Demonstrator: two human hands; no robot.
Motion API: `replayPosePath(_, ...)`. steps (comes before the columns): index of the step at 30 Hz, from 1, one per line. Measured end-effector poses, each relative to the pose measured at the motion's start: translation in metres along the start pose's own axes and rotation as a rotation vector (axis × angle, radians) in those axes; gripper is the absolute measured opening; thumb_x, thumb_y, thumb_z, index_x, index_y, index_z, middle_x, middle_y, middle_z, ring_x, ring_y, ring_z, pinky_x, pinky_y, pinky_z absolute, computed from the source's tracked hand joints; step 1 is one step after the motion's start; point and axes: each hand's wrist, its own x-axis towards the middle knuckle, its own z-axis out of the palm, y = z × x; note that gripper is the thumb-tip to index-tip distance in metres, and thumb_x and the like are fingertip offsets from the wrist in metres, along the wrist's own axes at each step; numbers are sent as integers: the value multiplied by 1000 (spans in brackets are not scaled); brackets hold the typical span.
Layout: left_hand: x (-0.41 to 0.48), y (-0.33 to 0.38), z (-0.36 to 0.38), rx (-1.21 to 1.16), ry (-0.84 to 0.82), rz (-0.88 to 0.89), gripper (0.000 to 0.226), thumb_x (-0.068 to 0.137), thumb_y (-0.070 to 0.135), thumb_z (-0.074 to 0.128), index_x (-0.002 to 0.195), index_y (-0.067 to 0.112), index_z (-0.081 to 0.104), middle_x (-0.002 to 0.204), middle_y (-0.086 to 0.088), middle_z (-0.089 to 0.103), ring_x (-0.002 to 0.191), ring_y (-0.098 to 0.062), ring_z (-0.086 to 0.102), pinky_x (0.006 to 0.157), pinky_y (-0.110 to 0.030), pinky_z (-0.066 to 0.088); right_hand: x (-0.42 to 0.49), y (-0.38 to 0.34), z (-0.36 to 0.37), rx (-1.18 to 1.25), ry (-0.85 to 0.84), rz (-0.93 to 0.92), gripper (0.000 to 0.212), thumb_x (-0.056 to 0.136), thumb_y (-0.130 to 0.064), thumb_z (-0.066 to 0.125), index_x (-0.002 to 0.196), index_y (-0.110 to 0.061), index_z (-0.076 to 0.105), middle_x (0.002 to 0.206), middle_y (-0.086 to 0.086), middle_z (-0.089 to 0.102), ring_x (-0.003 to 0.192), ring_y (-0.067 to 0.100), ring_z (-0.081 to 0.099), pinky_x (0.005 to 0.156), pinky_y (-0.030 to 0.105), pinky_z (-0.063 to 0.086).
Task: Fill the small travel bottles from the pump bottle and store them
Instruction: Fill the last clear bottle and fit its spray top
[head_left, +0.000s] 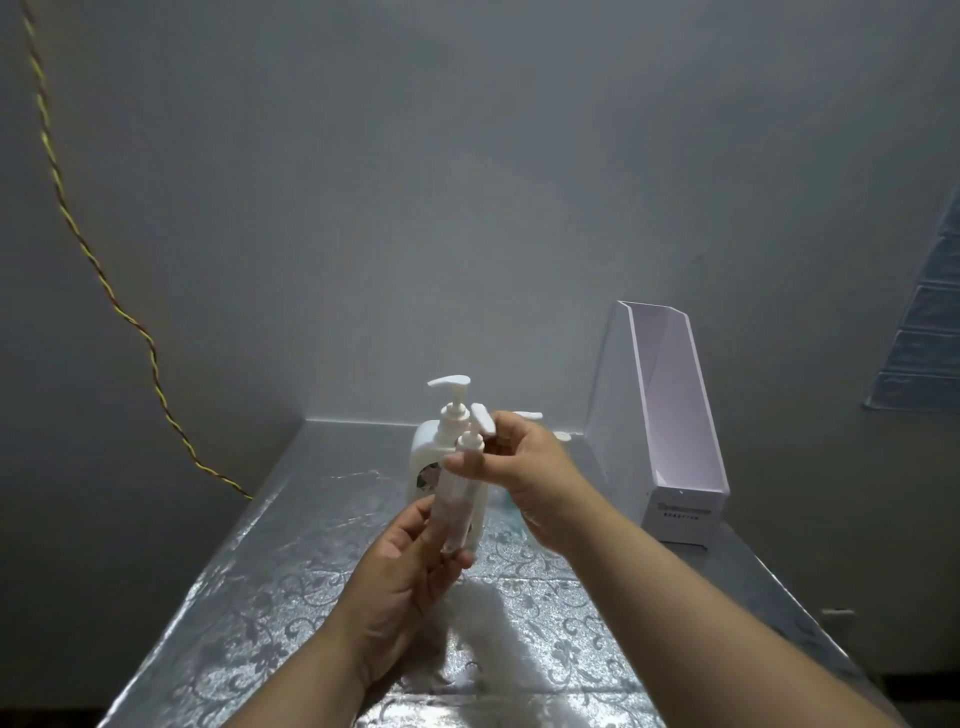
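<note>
I hold a small clear travel bottle (456, 506) upright above the table. My left hand (410, 577) grips its lower body. My right hand (524, 467) pinches its neck just under the white pump top (480, 418). Directly behind it stands the large white pump bottle (439, 457) with its nozzle pointing left. Further white pump heads (527, 415) of other small bottles peek out behind my right hand, and their bodies are mostly hidden.
A tall white open-topped storage box (675, 431) stands at the back right of the silver patterned table (291, 571). A twisted yellow cable (130, 317) runs down the grey wall on the left to the table's edge.
</note>
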Motion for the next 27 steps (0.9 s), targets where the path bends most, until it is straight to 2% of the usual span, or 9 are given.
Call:
replayPosePath(2, -1, 0, 0, 12, 1, -9, 79, 40, 39, 96, 109, 12, 71, 106, -13, 68, 72, -14, 66, 57, -18, 56, -2, -1, 2, 4, -27, 4, 54, 60, -9, 79, 109, 3, 59, 94, 10, 64, 90, 22, 60, 89, 37, 48)
replayPosePath(4, -1, 0, 0, 10, 7, -9, 78, 36, 38, 97, 106, 13, 72, 100, -13, 69, 65, -14, 65, 53, -18, 55, -4, -3, 0, 35, -63, -4, 43, 62, -9, 76, 103, -9, 66, 95, 8, 63, 90, 19, 58, 87, 32, 47)
replayPosePath(6, -1, 0, 0, -3, 0, 0, 80, 37, 36, 97, 108, 10, 71, 104, -14, 68, 68, -13, 66, 55, -18, 55, -4, -3, -1, 25, -48, -11, 27, 66, -8, 75, 91, -16, 70, 93, 9, 62, 87, 19, 55, 81, 27, 44)
replayPosePath(8, -1, 0, 1, -4, -7, 3, 83, 40, 37, 97, 113, 8, 69, 110, -16, 66, 75, -12, 66, 59, -19, 56, -3, -1, -1, -9, 10, -17, 21, 69, -2, 77, 86, -10, 67, 90, 13, 59, 86, 20, 53, 79, 30, 44)
replayPosePath(12, -2, 1, 2, 14, -7, -2, 84, 38, 39, 97, 111, 8, 69, 103, -14, 67, 69, -13, 65, 57, -18, 55, -5, -3, 1, -4, -14, -3, 42, 72, 1, 76, 109, 7, 57, 91, 12, 61, 86, 21, 58, 82, 31, 50)
replayPosePath(15, -3, 1, 2, 12, 5, 3, 87, 33, 38, 98, 110, 9, 70, 96, -14, 68, 63, -13, 63, 53, -17, 55, -4, -6, -4, 37, -64, 9, 44, 70, -9, 75, 111, 2, 63, 98, 14, 61, 92, 21, 57, 86, 30, 45)
replayPosePath(19, -2, 1, 3, 3, 0, -5, 84, 37, 38, 97, 110, 8, 70, 104, -15, 67, 69, -12, 65, 57, -18, 55, -3, -5, -1, -6, 31, 19, 27, 68, -4, 80, 88, -8, 62, 90, 14, 55, 86, 22, 51, 82, 32, 43)
replayPosePath(23, -3, 2, 3, 9, 17, -11, 84, 34, 38, 98, 108, 9, 71, 97, -13, 68, 63, -13, 65, 52, -18, 54, -9, -8, 1, 24, -58, 24, 39, 67, -7, 78, 102, -9, 60, 89, 5, 63, 83, 16, 61, 79, 25, 50)
replayPosePath(27, -3, 2, 4, -12, 20, -8, 94, 30, 35, 99, 113, 5, 67, 100, -16, 68, 64, -13, 66, 52, -18, 55, -7, -8, 0, -10, 9, 11, 23, 71, -5, 77, 89, -11, 66, 91, 9, 60, 85, 18, 55, 75, 22, 45)
